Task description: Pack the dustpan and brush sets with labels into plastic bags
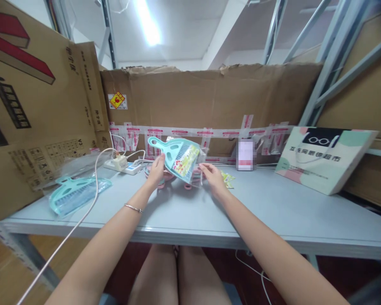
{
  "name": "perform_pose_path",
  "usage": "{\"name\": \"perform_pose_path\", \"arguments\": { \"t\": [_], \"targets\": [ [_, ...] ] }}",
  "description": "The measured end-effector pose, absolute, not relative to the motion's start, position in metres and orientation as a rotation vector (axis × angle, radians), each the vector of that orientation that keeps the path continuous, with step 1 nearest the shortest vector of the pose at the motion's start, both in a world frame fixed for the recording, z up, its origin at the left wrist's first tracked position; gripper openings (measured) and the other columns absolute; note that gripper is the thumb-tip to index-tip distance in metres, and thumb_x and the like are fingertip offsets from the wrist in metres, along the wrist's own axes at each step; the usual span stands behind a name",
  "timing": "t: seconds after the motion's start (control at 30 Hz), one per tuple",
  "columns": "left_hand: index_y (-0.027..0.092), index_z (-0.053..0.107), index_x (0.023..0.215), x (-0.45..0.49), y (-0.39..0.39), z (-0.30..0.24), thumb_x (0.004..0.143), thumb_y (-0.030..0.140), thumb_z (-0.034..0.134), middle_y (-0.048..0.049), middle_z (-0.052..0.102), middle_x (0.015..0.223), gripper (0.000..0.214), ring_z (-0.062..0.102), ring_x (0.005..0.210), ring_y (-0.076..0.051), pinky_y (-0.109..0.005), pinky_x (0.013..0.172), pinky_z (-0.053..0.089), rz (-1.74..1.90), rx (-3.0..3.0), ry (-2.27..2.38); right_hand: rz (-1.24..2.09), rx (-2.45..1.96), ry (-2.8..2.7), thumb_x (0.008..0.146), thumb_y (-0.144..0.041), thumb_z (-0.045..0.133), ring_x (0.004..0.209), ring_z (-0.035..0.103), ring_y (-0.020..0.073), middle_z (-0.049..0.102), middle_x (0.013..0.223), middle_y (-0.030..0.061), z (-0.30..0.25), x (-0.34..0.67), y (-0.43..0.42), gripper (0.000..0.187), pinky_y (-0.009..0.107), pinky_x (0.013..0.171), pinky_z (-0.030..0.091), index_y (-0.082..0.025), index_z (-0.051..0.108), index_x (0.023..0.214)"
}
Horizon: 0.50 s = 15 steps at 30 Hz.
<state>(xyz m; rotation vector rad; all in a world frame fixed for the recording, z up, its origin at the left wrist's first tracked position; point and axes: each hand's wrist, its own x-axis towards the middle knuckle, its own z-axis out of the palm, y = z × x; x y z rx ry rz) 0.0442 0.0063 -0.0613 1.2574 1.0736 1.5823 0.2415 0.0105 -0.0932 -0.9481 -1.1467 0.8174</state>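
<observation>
My left hand (156,170) grips a light blue dustpan (174,153) by its left edge and holds it tilted above the table. A small brush and a colourful printed card (186,161) lie against the pan, in a clear plastic bag (197,180). The fingers of my right hand (213,176) are closed in a pinch on the bag's right edge. Behind the dustpan, partly hidden, are pink items (188,186) whose kind I cannot make out. More printed cards (227,179) lie just beyond my right hand. At the left rests another bagged light blue dustpan (78,194).
A power strip (133,168) with a plugged-in adapter stands at the back left, and a white cable (95,199) runs over the table's front edge. Against the cardboard wall (184,97) leans a phone (245,155). A printed box (320,159) stands at the right.
</observation>
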Motion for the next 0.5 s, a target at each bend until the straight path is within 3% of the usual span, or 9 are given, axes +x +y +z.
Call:
{"name": "perform_pose_path", "arguments": {
  "t": [0.23,0.37,0.5],
  "targets": [
    [0.017,0.060,0.080,0.055,-0.008,-0.057,0.088,0.039,0.046,-0.0025,0.064,0.071,0.027,0.061,0.069,-0.017,-0.027,0.064,0.052,1.625,1.426,1.127,1.235,-0.889,-0.973,0.060,-0.040,0.072,0.056,0.057,0.0120,0.063,0.067,-0.0007,-0.099,0.238,0.014,0.028,0.025,0.053,0.047,-0.021,0.058,0.073],
    [0.017,0.060,0.080,0.055,-0.004,-0.060,0.087,0.034,0.046,-0.0031,0.065,0.079,0.023,0.061,0.079,-0.017,-0.027,0.073,0.051,1.702,1.480,1.145,1.124,-0.975,-0.995,0.061,-0.038,0.070,0.062,0.061,0.0159,0.065,0.068,0.0023,-0.101,0.241,0.021,0.024,0.028,0.054,0.049,-0.021,0.056,0.070],
    [0.018,0.059,0.083,0.044,0.010,-0.067,0.087,0.046,0.043,-0.0036,0.064,0.081,0.032,0.061,0.081,-0.018,-0.027,0.072,0.050,1.795,1.441,1.199,0.902,-1.142,-0.949,0.067,-0.036,0.060,0.072,0.062,0.0186,0.064,0.073,0.0030,-0.094,0.283,0.032,0.017,0.031,0.060,0.050,-0.023,0.050,0.071]
  ]
}}
